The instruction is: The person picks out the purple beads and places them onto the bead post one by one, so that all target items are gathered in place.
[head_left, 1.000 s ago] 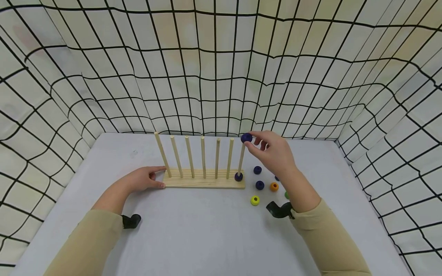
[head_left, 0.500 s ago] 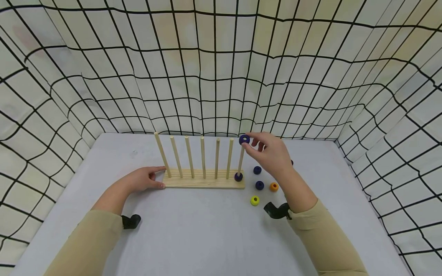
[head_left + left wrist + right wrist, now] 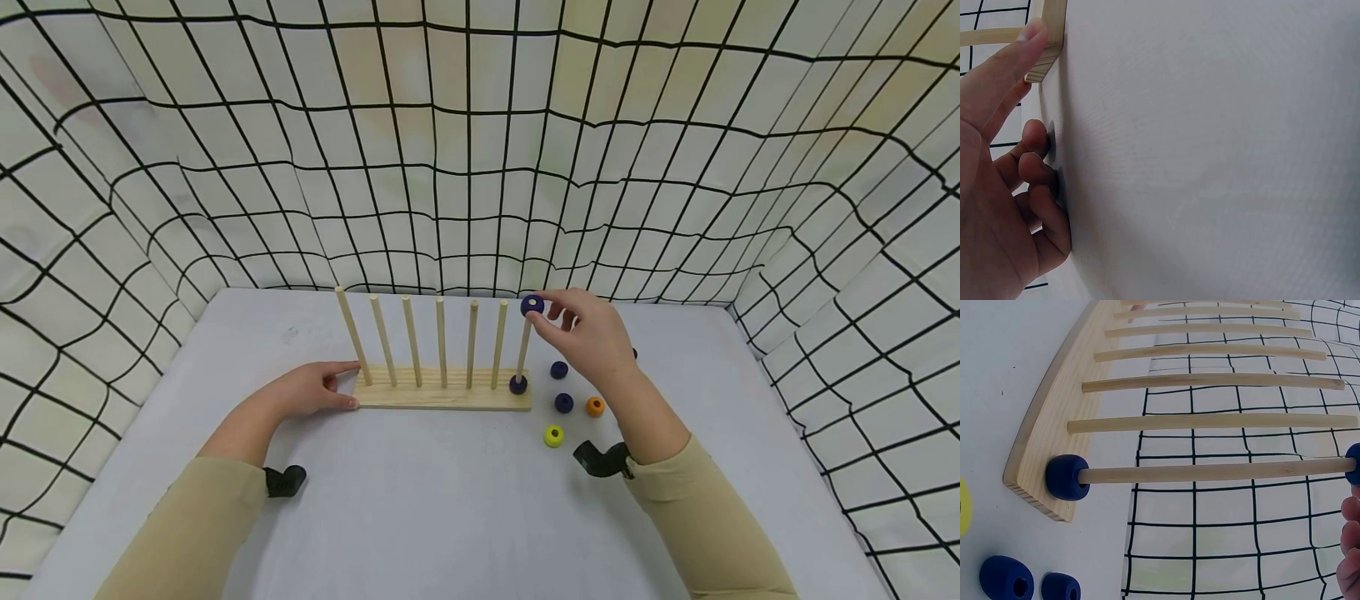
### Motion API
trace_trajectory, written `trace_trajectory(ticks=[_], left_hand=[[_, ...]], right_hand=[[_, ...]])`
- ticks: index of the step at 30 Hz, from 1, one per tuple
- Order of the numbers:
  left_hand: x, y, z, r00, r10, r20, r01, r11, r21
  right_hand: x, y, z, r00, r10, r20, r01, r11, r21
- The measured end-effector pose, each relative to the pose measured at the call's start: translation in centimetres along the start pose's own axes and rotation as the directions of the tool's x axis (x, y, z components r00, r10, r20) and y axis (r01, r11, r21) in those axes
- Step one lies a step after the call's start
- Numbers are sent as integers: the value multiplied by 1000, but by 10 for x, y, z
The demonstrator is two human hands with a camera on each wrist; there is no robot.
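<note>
A wooden peg board (image 3: 468,400) with a row of several upright rods lies across the table. My left hand (image 3: 306,390) grips its left end between thumb and index finger; the other fingers curl loosely beside it in the left wrist view. My right hand (image 3: 592,329) pinches a dark blue bead (image 3: 532,306) at the top of the rightmost rod (image 3: 1222,470). The rod's tip shows in the bead's hole, and the right wrist view has the bead (image 3: 1354,464) right at the rod's end. A second blue bead (image 3: 1067,477) sits at the foot of that rod, against the base.
Right of the board lie two loose blue beads (image 3: 564,403), an orange bead (image 3: 595,407) and a yellow bead (image 3: 553,436). Part of another dark bead (image 3: 635,353) shows behind the right wrist. A black net (image 3: 468,171) stands behind the white table (image 3: 450,508) and along its sides.
The blue bead in my right hand has shifted slightly left and down onto the tip of the rightmost rod, tilting so its hole faces up. My left hand has stayed still.
</note>
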State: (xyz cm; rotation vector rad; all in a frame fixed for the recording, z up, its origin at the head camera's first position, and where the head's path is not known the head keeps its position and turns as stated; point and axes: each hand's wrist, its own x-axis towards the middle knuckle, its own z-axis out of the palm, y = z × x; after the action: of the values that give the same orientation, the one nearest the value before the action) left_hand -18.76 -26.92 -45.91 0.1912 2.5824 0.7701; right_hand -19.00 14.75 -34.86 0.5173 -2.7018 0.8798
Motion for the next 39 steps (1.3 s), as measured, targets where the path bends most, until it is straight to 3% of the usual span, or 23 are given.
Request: trace_trajectory(ticks=[39], left_hand=[[2, -1, 0, 1000, 0, 0, 0, 1000, -1]], right_hand=[[-1, 2, -5, 1000, 8, -16, -8, 1000, -4]])
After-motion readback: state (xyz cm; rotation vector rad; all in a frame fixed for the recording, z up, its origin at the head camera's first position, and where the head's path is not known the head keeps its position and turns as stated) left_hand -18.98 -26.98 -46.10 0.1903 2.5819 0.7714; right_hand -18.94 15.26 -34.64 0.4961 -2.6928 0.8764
